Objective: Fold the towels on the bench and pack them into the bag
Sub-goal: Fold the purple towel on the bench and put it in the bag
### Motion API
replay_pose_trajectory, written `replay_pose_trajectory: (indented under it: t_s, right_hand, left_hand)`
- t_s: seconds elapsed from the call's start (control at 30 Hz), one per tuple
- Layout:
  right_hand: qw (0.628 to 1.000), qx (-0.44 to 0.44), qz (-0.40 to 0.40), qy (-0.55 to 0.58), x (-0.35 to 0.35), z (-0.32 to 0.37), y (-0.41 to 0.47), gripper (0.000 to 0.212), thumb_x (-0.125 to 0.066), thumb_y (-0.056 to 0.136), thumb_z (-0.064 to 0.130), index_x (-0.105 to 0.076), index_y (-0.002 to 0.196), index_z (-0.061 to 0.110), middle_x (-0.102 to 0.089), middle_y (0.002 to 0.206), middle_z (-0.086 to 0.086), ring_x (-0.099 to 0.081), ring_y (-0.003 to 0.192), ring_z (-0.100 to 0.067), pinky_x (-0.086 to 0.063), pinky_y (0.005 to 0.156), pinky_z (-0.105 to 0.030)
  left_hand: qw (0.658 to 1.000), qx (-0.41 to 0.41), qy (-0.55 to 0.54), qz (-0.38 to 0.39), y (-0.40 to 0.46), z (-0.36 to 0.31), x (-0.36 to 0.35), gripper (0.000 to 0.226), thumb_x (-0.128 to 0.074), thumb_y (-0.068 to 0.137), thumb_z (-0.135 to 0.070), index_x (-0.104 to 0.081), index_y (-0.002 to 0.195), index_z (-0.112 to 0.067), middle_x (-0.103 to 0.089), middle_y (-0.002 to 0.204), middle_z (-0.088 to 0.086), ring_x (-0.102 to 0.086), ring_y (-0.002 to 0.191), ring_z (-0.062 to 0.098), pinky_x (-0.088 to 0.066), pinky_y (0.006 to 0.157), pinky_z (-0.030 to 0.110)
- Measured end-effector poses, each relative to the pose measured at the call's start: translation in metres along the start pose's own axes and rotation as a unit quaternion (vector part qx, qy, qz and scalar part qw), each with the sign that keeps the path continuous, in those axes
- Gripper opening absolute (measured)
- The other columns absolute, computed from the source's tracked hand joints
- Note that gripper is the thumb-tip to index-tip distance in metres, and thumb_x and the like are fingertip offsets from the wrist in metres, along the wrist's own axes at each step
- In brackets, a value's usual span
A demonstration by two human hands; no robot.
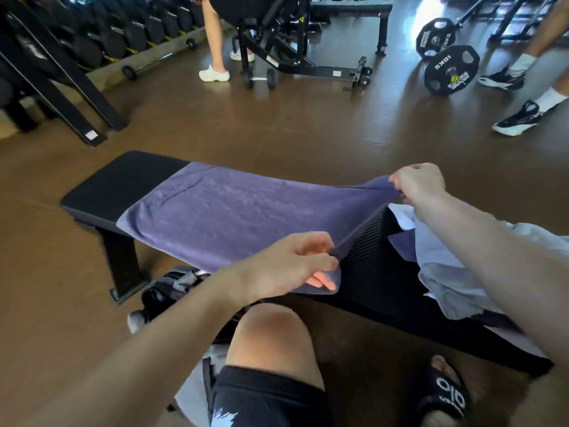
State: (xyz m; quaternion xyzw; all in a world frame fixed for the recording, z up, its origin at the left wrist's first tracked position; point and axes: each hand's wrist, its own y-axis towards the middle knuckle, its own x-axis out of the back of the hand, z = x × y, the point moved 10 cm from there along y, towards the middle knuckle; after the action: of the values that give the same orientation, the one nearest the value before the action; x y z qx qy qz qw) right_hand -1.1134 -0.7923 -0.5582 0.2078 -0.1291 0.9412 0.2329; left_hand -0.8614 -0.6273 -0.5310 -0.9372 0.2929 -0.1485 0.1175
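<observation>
A purple towel (pixel 228 211) lies spread along the black padded table (pixel 117 186), covering most of its top and leaving the far left end bare. The towel's right end is lifted off the pad and pulled taut between both hands. The left hand (pixel 286 266) pinches the near corner, with the fingers (pixel 320 282) curled under the cloth and the thumb on top. The right hand (pixel 418 183) pinches the far corner, its fingers closed on the edge, raised a little above the table. Just to the right, under the right forearm, a heap of pale towels (pixel 446 272) lies crumpled on the same table. A dark bag (pixel 172 288) sits on the brown floor (pixel 277 131) beneath the table's near edge, beside the person's bare knee. Further off stand a dumbbell rack (pixel 101 35), a weight machine (pixel 286 41) and a barbell with plates (pixel 449 69).
</observation>
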Motion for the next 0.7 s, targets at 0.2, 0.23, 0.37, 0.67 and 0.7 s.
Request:
replay_pose_trajectory:
  t_s: [0.2,0.23,0.37,0.67,0.7]
  right_hand:
    - [0.986,0.060,-0.065,-0.144,0.035,0.055,-0.013,0.021,-0.056,0.070,0.011,-0.072,0.082,0.002,-0.063,0.079,-0.014,-0.060,0.075,-0.033,-0.046,0.068,-0.032]
    - [0.985,0.066,-0.063,-0.144,0.031,0.065,-0.014,0.022,-0.056,0.070,0.011,-0.070,0.082,0.001,-0.062,0.078,-0.014,-0.058,0.072,-0.032,-0.045,0.066,-0.031]
    - [0.989,0.096,0.014,-0.114,-0.025,0.114,-0.025,0.005,-0.056,0.069,0.005,-0.058,0.064,0.004,-0.048,0.055,-0.009,-0.043,0.048,-0.023,-0.035,0.050,-0.021]
    - [0.974,0.129,0.169,-0.074,-0.216,0.192,-0.048,0.008,-0.063,0.059,0.003,-0.066,0.066,0.007,-0.058,0.058,-0.009,-0.057,0.051,-0.019,-0.054,0.062,-0.030]
    - [0.971,0.133,0.180,-0.082,-0.236,0.198,-0.050,0.007,-0.064,0.062,0.002,-0.066,0.067,0.006,-0.058,0.057,-0.008,-0.057,0.051,-0.019,-0.055,0.063,-0.030]
  left_hand:
    - [0.998,-0.026,0.032,0.051,0.007,-0.010,-0.046,0.022,-0.056,0.101,-0.017,-0.054,0.080,-0.025,-0.067,0.076,-0.007,-0.072,0.102,0.025,-0.055,0.099,0.045]
    - [0.998,-0.034,0.018,0.044,0.007,-0.014,-0.043,0.023,-0.056,0.101,-0.017,-0.054,0.080,-0.025,-0.067,0.076,-0.006,-0.073,0.100,0.024,-0.056,0.099,0.043]
    - [0.996,-0.062,-0.046,-0.038,-0.002,-0.020,0.018,0.044,-0.046,0.099,-0.003,-0.051,0.063,-0.028,-0.054,0.058,-0.014,-0.066,0.068,0.009,-0.055,0.092,0.045]
    - [0.910,0.008,-0.080,-0.407,-0.070,0.063,0.222,0.056,-0.042,0.091,-0.004,-0.040,0.039,-0.025,-0.030,0.048,-0.013,-0.035,0.042,0.005,-0.036,0.052,0.024]
    - [0.899,0.017,-0.067,-0.433,-0.078,0.072,0.237,0.050,-0.045,0.088,-0.010,-0.038,0.041,-0.025,-0.027,0.051,-0.012,-0.031,0.045,0.007,-0.032,0.051,0.025]
